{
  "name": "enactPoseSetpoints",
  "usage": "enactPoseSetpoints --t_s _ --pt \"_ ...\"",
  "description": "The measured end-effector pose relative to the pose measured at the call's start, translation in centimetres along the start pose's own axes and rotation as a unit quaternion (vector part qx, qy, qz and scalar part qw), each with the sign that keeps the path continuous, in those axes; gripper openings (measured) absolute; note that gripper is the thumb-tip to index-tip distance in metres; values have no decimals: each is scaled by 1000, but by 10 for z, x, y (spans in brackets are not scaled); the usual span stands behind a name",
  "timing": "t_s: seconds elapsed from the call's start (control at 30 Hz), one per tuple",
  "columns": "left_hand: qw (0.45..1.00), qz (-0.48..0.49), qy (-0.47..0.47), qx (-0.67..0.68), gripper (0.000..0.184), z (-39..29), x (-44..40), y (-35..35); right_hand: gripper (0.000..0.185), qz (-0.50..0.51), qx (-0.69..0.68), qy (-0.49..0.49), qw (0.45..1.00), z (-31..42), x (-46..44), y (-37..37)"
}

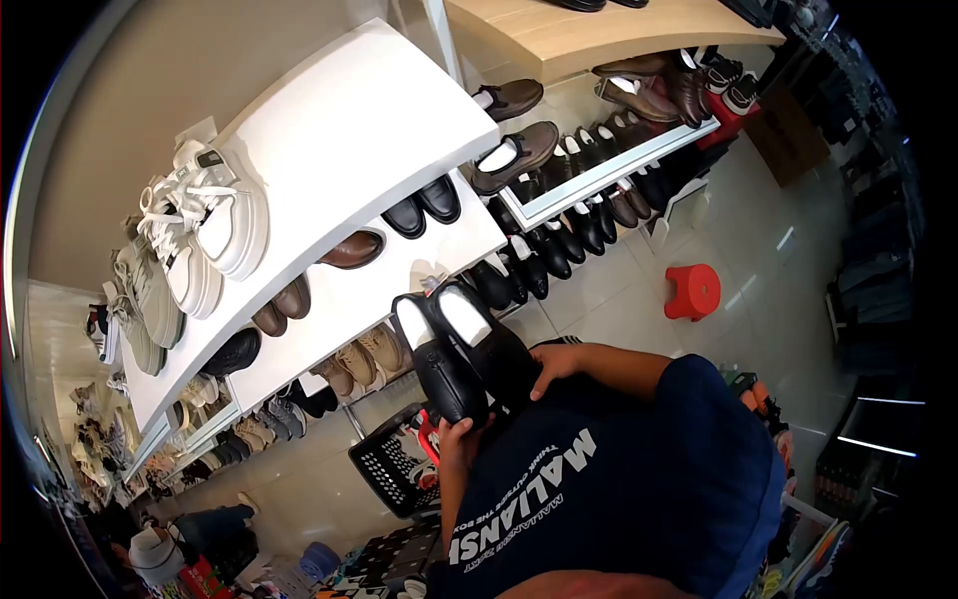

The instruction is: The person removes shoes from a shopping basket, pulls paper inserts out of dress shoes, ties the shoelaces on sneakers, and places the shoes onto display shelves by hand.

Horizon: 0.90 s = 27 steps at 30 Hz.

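Left hand [461,435] and right hand [557,367] have their grip clamped on black leather shoes [446,374]; white lace-up sneakers [239,240] stand at ten o'clock; a black basket [384,464] at seven.

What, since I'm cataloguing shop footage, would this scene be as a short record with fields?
Held: pair of black shoes, white inside
Left hand: on one shoe, near the toe
Right hand: on the other shoe, near the toe
White shelf: white laced sneakers at one end
Floor: red stool
Nearby: black perforated basket
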<state>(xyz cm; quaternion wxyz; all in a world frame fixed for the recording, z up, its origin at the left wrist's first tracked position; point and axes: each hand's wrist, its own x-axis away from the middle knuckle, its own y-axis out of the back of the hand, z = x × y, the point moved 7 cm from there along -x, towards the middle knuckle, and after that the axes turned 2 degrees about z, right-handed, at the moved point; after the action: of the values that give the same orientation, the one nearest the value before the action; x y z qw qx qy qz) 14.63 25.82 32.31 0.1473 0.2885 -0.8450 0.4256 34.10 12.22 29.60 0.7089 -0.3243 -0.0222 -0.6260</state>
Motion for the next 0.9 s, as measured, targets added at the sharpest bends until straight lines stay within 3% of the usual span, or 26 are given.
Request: enactPoseSetpoints --t_s 0.17,0.27,0.43,0.53,0.73,0.9 --pt "989 122 50 -60 63 21 -32 -29 61 -109 -153 42 981 -24 63 -12" --pt "981 164 69 -74 62 30 -32 -60 64 -155 -128 34 979 -31 93 -10" --pt "988 126 87 -28 52 67 -43 -73 78 -145 -244 123 951 -47 115 8" --pt "990 105 78 -46 57 80 -62 -90 76 -189 -290 180 921 -51 131 24" --pt "984 127 90 -82 56 101 -104 -141 71 -221 -292 161 917 -74 166 75" --pt "981 113 95 -129 70 131 -158 -191 72 -209 -296 166 917 -52 203 156"
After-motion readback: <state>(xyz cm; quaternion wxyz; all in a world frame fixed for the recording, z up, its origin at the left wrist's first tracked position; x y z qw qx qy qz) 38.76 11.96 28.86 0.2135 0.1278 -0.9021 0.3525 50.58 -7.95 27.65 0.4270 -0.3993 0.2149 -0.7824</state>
